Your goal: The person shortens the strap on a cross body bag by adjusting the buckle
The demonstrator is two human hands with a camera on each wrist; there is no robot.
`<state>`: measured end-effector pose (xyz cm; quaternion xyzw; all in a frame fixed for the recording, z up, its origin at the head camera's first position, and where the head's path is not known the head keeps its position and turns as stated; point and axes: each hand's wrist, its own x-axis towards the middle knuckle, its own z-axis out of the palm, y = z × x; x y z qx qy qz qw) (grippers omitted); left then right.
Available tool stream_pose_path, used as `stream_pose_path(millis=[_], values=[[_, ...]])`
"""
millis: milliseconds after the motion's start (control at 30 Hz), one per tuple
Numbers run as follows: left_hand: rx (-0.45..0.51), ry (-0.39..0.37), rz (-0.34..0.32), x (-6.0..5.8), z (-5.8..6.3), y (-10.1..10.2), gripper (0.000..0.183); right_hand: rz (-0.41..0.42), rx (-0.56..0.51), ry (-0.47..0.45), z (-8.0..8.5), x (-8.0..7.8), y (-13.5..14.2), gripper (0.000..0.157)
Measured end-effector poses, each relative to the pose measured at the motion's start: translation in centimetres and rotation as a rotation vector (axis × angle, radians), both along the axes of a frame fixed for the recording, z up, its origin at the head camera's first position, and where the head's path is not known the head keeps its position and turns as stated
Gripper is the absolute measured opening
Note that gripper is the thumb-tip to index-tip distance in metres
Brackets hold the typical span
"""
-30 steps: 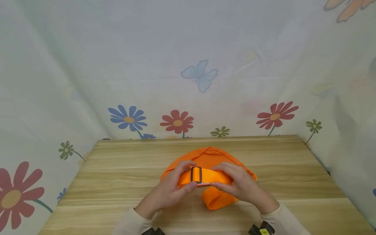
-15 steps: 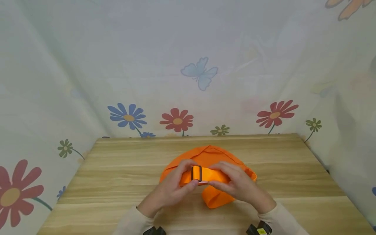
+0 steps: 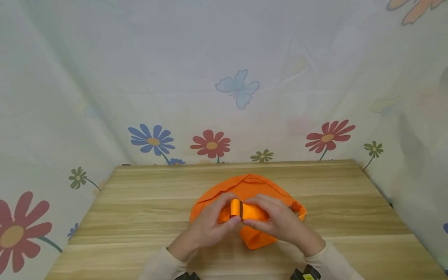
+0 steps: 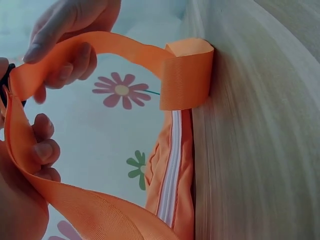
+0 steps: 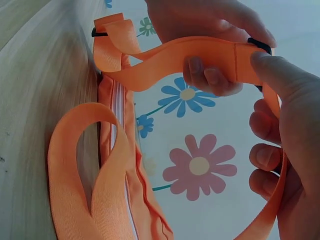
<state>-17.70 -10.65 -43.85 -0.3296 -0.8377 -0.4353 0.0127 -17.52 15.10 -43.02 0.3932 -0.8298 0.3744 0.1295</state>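
An orange fabric bag (image 3: 259,187) lies on the wooden table, with a white zipper (image 4: 172,167) along its edge in the left wrist view. Above its near side, both hands hold its orange strap (image 3: 254,212) around a black slide buckle (image 3: 241,210). My left hand (image 3: 214,223) pinches the strap just left of the buckle, where a short fold of webbing stands up. From the other side my right hand (image 3: 281,218) grips the strap, thumb below and fingers on top. In the right wrist view the buckle (image 5: 260,46) sits between the two hands, partly covered by fingers.
A loose strap loop (image 5: 62,155) hangs down by the bag in the right wrist view. Another black buckle (image 5: 100,33) shows near the bag's far end there. Behind the table (image 3: 154,194) stands a pale flower-print cloth (image 3: 182,77).
Both hands have drawn closer together. The buckle has turned from facing the head camera to nearly edge-on, and the webbing fold at it now stands higher. The bag stays in place.
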Motion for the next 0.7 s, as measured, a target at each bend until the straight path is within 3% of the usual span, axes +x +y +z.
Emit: stream_pose_path(millis=[233,400,533,700], values=[[0.032,-0.112,0.055,0.1,0.4,-0.7,0.042,-0.039,0.027,0.035,-0.2,-0.1,1.0,0.044],[0.015,-0.055,0.07,-0.1,0.4,-1.2,0.041,-0.002,0.024,0.08,-0.5,-0.6,1.7,0.041],[0.04,-0.013,0.038,-0.3,0.2,-1.2,0.042,0.02,0.025,0.065,-0.6,-0.6,1.8,0.037],[0.092,-0.022,-0.008,-0.3,-0.1,-0.9,0.045,0.029,0.02,0.033,-0.5,-0.5,1.4,0.033]])
